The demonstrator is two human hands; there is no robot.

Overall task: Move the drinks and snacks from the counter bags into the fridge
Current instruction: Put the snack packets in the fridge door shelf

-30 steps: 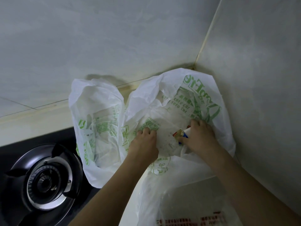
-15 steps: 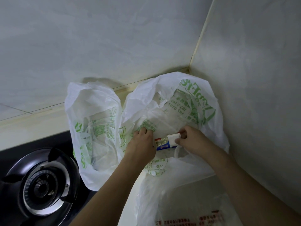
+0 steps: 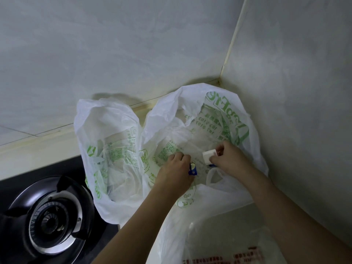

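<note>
Two white plastic bags with green print stand on the counter: a left bag (image 3: 106,119) and a corner bag (image 3: 192,98), which lies open. Both hands are inside the mouth of the corner bag. My left hand (image 3: 176,174) grips a small blue-and-yellow carton (image 3: 192,169), which is mostly hidden by the fingers. Just to its right, my right hand (image 3: 229,159) pinches a small white-ended carton (image 3: 208,156), with a bit of red and blue showing beside the fingers. The two cartons are a little apart.
A third white bag (image 3: 219,231) with red print lies at the bottom right, under my right forearm. A black gas hob with a burner (image 3: 51,223) sits at the lower left, touching the left bag. Tiled walls (image 3: 285,111) close the corner behind and to the right.
My right hand drew a carton up out of the corner bag. My left hand let go of the bag's plastic and took hold of the blue-and-yellow carton. Now each hand holds one.
</note>
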